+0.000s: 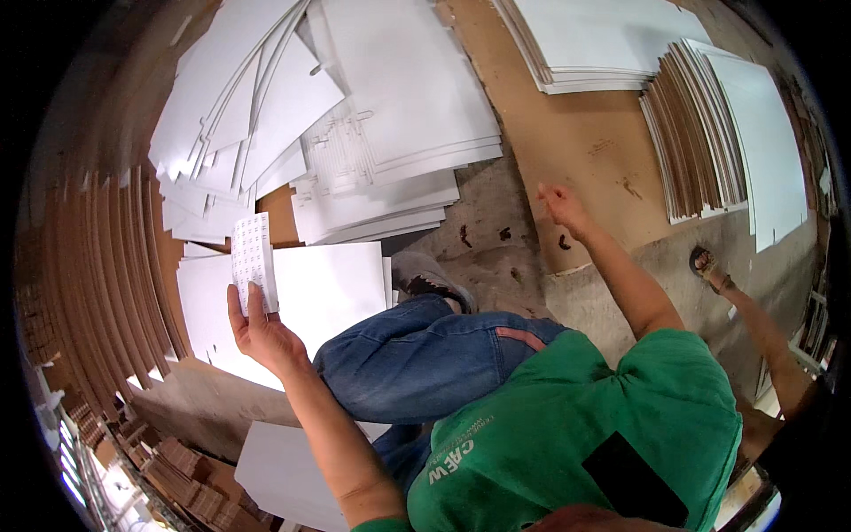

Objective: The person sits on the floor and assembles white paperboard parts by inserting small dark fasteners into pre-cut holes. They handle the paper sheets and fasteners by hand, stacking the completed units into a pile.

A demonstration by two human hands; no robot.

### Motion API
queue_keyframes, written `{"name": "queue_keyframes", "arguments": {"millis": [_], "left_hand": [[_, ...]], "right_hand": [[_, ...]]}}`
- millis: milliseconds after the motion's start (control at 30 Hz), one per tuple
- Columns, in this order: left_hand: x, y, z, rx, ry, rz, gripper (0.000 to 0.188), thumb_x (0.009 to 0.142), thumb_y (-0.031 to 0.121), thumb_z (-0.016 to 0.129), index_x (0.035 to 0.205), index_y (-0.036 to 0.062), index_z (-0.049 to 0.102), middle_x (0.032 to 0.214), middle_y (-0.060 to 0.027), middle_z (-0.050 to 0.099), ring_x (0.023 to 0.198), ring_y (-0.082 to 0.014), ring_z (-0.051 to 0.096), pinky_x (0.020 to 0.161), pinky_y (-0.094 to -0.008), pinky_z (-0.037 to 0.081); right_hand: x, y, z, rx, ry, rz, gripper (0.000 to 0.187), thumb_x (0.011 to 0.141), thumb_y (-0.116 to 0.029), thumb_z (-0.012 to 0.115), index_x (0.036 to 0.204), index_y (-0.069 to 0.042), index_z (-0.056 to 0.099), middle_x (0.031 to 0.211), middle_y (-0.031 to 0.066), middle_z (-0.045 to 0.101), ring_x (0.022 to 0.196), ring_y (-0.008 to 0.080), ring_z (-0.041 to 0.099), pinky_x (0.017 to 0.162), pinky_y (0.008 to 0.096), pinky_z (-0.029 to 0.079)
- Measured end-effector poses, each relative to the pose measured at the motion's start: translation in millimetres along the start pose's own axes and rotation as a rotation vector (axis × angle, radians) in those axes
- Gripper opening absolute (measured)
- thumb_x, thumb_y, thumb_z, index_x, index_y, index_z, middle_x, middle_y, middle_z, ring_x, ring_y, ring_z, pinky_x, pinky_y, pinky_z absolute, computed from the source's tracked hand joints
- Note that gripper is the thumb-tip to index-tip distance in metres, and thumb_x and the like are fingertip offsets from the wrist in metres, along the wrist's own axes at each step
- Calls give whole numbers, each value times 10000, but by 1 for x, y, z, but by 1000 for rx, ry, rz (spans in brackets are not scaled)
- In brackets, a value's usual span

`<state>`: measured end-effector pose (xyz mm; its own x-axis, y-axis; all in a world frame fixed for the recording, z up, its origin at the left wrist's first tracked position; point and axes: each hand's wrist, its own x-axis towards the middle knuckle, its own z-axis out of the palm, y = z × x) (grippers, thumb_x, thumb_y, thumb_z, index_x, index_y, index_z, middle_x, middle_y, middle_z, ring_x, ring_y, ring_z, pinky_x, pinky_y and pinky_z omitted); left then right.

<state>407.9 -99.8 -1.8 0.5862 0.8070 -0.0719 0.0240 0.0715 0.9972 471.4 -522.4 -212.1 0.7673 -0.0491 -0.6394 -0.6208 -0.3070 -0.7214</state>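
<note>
My left hand [269, 340] grips the lower end of a narrow white label sheet [252, 257] with rows of small dark print. The thumb and fingers close on it, and it stands upright above a large white board [332, 284]. My right hand [565, 211] is over a brown cardboard sheet [585, 151], its arm stretched forward. Its fingers are loosely bent and apart, with nothing seen in them. Left of it, a stack of white die-cut boards [417, 97] lies on the floor.
Loose white boards [239, 97] lie fanned at the far left, beside a row of brown cardboard sheets [106, 275] on edge. More board stacks [691, 133] stand at the right. Another person's sandalled foot [706, 266] is on the concrete floor [514, 222].
</note>
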Motion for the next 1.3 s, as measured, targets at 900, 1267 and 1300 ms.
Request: {"name": "queue_keyframes", "arguments": {"millis": [900, 1267, 1300], "left_hand": [[-12, -1, 22, 111, -32, 83, 441, 760, 28, 631, 1159, -51, 460, 1035, -165, 565, 902, -200, 569, 766, -285, 483], [-8, -5, 11, 150, 0, 68, 434, 760, 16, 627, 1157, -44, 464, 1013, -158, 576, 869, -198, 580, 752, -287, 490], [-8, -5, 11, 154, 2, 73, 429, 761, 15, 626, 1154, -43, 466, 1015, -160, 575, 869, -199, 580, 755, -289, 490]], "right_hand": [[-17, 3, -76, 280, 239, -72, 344, 867, -383, 494, 781, -66, 598, 510, -39, 370, 446, 59, 333, 410, 226, 275], [-10, 1, -71, 310, 234, -87, 363, 863, -402, 505, 801, -63, 617, 517, -44, 373, 436, 56, 319, 406, 218, 273], [-10, 0, -70, 300, 240, -89, 363, 861, -403, 506, 800, -63, 616, 519, -42, 378, 437, 57, 323, 406, 217, 273]]}}
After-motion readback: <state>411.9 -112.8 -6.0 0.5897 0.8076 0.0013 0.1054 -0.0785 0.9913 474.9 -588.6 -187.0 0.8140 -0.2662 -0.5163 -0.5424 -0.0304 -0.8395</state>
